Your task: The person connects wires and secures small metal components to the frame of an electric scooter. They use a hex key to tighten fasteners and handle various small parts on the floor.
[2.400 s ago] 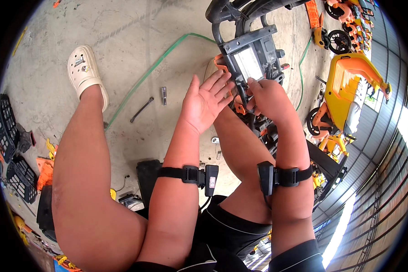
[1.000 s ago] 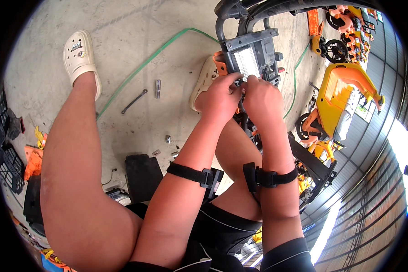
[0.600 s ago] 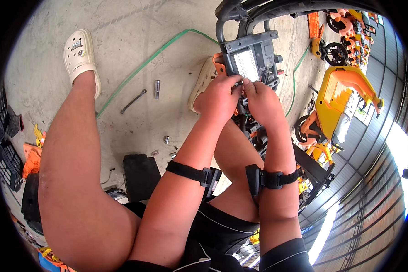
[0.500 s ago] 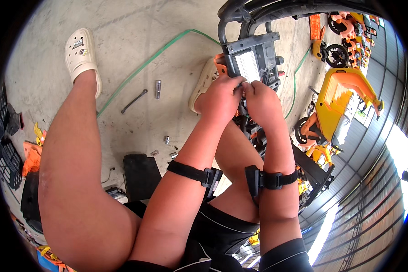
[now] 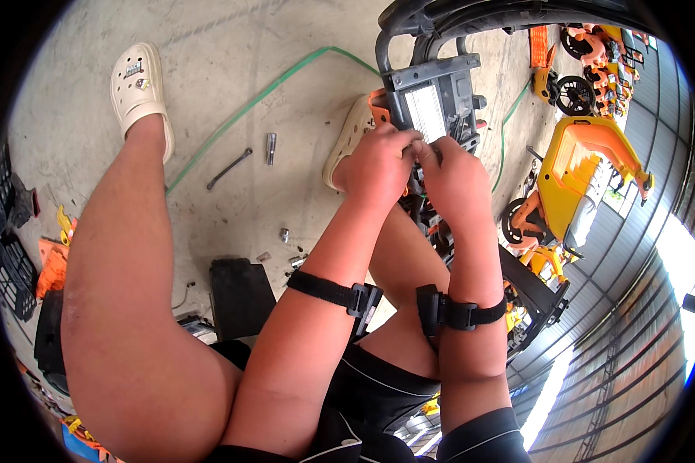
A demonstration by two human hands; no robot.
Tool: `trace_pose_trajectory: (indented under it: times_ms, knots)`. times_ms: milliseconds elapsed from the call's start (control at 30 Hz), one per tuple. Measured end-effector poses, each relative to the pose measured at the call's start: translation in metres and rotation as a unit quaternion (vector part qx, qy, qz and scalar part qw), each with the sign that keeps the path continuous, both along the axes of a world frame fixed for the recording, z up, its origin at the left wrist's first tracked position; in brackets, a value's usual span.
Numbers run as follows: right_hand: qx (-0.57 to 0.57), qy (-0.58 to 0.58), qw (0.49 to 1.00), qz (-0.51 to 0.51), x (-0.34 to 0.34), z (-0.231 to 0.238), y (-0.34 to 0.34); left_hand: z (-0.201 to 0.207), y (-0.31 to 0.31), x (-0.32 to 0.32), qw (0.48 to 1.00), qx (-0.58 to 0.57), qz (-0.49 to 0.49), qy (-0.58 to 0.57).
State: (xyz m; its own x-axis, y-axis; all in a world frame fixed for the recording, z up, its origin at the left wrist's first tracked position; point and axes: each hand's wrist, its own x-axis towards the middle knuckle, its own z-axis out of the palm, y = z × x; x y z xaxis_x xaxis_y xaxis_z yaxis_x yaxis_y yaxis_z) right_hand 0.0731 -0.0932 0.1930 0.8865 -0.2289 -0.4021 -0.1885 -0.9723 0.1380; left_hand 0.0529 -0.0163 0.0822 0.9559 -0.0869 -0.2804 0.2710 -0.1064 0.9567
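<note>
Both hands meet at the lower edge of a grey battery housing that sits in a black tubular frame. The left hand is curled narrow, fingertips pinched on something small just below the housing's pale panel; what it grips is too small to tell. The right hand is likewise closed in, fingers pressed against the wiring beside the housing. Left of the housing, on the concrete floor, lie a socket bit, a thin wrench and a green hose. Judging by the crowded fingers, the small part could slip and drop to the floor among the loose bits there, or a wire could get pinched.
</note>
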Motion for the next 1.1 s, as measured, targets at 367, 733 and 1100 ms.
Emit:
trace_pose_trajectory:
  times_ms: [367,733,1100]
  knots:
    - [-0.005,-0.016,1.000,-0.022,-0.001,-0.007,0.000,-0.002,-0.005,0.003,0.998,0.022,0.041,-0.052]
    - [-0.009,-0.005,0.999,0.032,-0.004,-0.002,-0.001,-0.002,0.002,-0.001,0.991,0.064,-0.001,-0.118]
    - [0.030,-0.003,0.995,-0.095,0.003,-0.003,-0.004,-0.005,0.008,0.008,0.987,0.067,-0.008,-0.147]
